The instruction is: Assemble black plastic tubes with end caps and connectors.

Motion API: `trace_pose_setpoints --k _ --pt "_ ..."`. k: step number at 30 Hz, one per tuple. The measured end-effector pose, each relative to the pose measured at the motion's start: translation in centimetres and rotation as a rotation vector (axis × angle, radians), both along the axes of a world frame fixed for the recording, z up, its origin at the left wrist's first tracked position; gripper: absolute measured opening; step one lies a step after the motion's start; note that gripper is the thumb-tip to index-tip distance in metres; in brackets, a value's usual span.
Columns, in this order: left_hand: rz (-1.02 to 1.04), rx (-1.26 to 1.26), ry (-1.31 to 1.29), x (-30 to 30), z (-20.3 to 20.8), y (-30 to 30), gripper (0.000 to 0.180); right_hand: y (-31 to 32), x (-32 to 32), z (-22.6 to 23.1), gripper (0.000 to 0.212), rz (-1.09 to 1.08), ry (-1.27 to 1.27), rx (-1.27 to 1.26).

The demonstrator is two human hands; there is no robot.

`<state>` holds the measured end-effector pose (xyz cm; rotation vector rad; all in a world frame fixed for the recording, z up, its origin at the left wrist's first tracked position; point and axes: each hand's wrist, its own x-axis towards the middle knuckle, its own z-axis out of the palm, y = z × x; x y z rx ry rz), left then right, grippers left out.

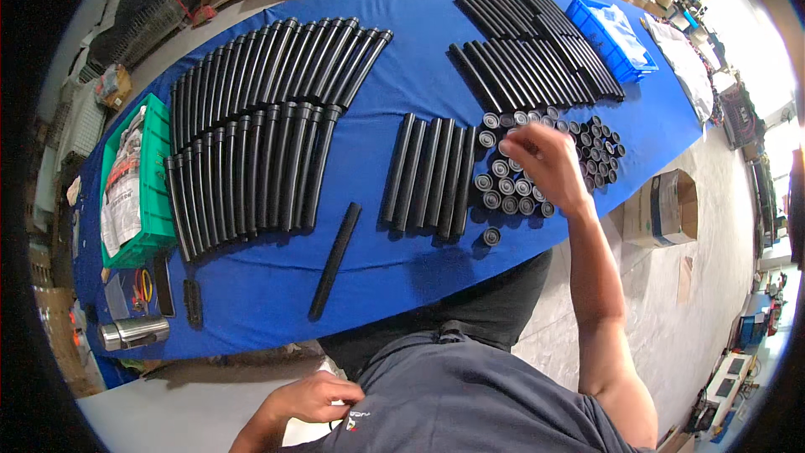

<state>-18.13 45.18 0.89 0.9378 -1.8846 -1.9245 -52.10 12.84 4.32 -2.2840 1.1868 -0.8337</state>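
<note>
My right hand [549,164] is over a cluster of grey round caps [508,186], its fingers pinched together. Whether a cap is between the fingertips I cannot make out. My left hand [317,398] is at the side of my dark shirt [453,394], off the table, with its fingers curled; what they hold, if anything, is hidden. Left of the caps lie several black tubes [423,172] side by side. A single black tube [335,260] lies apart, slanted, near the table's front edge. One cap [490,237] sits away from the cluster, toward me.
Rows of capped black tubes [243,134] cover the table's left part; more black tubes [520,72] lie far right. A green crate [155,176] and a blue crate [616,42] stand at the sides. A steel cup [134,333] lies front left. A cardboard box [662,208] is on the floor.
</note>
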Motion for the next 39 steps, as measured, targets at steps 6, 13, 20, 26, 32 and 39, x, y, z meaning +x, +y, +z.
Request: trace_pose_setpoints --k 6,13,20,26,32,39 --pt "0.211 -0.177 0.211 -3.1 -0.1 -2.0 0.022 8.3 -4.3 -5.8 0.011 -0.258 -0.298 0.259" --pt "-0.287 -0.084 -0.219 0.2 1.5 -4.7 0.016 11.3 -6.5 -13.5 0.013 -0.276 -0.093 0.182" --pt "-0.327 -0.165 -0.152 -0.9 3.1 -3.8 0.013 11.2 -6.5 -15.6 0.013 -0.426 -0.205 0.126" --pt "-0.142 -0.349 0.035 -2.4 2.6 -4.8 0.007 11.1 -5.9 -16.0 0.014 -0.424 -0.197 0.046" --pt "-0.107 -0.12 -0.006 -0.4 1.6 -5.6 0.024 11.1 -6.2 -15.2 0.015 -0.393 -0.207 0.122" --pt "-0.567 -0.152 -0.378 -0.9 4.1 -4.6 0.035 10.8 -6.9 -14.9 0.016 -0.368 -0.188 0.238"
